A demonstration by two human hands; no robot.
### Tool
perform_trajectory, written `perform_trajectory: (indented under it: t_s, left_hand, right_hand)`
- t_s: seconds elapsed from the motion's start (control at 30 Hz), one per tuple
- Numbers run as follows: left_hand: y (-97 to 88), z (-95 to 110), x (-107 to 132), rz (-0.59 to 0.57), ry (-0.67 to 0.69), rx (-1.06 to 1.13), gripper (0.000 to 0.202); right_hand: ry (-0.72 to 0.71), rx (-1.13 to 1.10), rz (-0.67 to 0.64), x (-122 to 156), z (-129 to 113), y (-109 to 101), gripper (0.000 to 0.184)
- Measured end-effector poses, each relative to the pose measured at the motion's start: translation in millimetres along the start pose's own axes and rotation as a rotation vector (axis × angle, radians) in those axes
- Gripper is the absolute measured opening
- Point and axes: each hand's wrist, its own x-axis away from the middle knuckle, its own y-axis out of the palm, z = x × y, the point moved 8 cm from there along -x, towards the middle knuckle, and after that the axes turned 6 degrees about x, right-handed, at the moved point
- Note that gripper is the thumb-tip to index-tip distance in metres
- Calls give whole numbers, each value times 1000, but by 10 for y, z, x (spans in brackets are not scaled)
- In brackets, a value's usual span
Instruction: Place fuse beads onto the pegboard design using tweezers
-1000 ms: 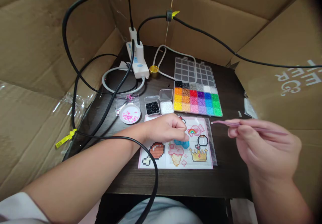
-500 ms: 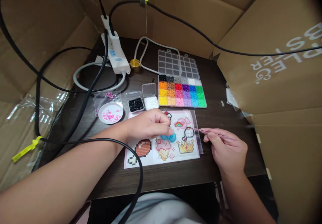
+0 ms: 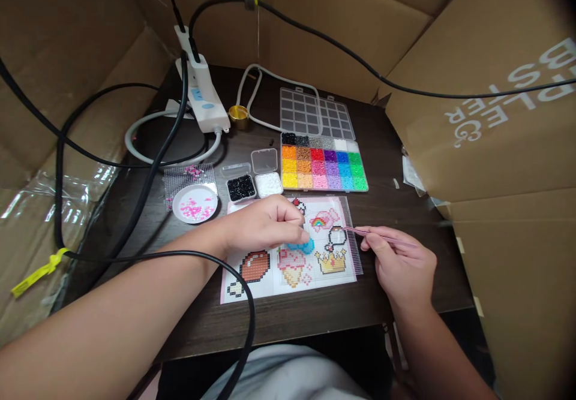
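Note:
My right hand (image 3: 402, 262) pinches pink tweezers (image 3: 382, 237) whose tips point left, at the edge of a black-outlined round figure (image 3: 337, 235) on the pattern sheet (image 3: 258, 292). A clear pegboard lies over the sheet's right part. My left hand (image 3: 274, 223) rests closed on the sheet's upper middle, beside a blue figure (image 3: 302, 246); its fingertips are partly hidden, and I cannot make out anything in them. Around it are a pink ice-cream figure (image 3: 291, 265), a yellow crown figure (image 3: 332, 262) and a brown one (image 3: 255, 266).
Behind the sheet stand a sorted bead box (image 3: 324, 169), small boxes of black beads (image 3: 240, 188) and white beads (image 3: 269, 185), and a dish of pink beads (image 3: 194, 204). A power strip (image 3: 204, 97) lies at the back left. A black cable (image 3: 245, 286) loops over my left forearm.
The whole view has shifted slightly. Against the sheet, both hands and the tweezers stay nearly in place, with the tips still at the black-outlined figure.

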Motion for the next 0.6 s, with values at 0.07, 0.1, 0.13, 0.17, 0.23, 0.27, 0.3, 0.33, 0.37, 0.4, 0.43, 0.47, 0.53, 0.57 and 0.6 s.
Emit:
perform_trajectory:
  t_s: [0.07,0.1,0.13,0.17,0.23,0.27,0.3,0.33,0.37,0.4,0.43,0.47,0.53,0.57,0.6]
  left_hand:
    - [-2,-6,1,1,-2,-2,45]
    - [-4,-8,2,2,-3,-1,45]
    - [-4,-9,3,3,-5,-1,45]
    - [-6,-10,4,6,-7,-1,45]
    - [-8,-5,4,10,-8,-2,46]
    - [-8,0,3,10,-7,-3,46]
    - [-6,5,2,10,-4,-5,46]
    - [-4,10,2,8,-2,-7,46]
    - [-2,14,1,5,-1,-6,46]
    - [0,14,1,4,-3,-5,46]
    - [1,12,1,3,-6,-3,45]
    - [0,10,1,4,-8,-2,45]
    - [0,6,0,5,-10,-4,44]
    - [-1,5,-1,6,-8,-8,44]
    - [-3,3,-2,9,-7,-13,44]
  right_hand:
    - [1,-3,-5,0,-11,3,9]
    - [2,-2,-5,-1,-15,3,9]
    - [4,-1,-5,-1,-17,3,10]
    - [6,1,-5,-1,-17,3,10]
    - [13,2,-5,-1,-11,4,9]
    - [19,-1,-6,0,-5,6,9]
    - [24,-5,-5,1,1,5,8]
    - [29,-9,-4,2,7,4,8]
    - [33,-10,-3,2,11,3,7]
    - [34,-11,-2,3,14,2,7]
    - [35,-9,-2,3,16,1,7]
    - [34,-7,-2,4,17,1,7]
    - [28,-3,0,4,17,-1,7]
    - [26,-2,2,3,16,-3,7]
    - [24,-3,3,3,15,-4,7]
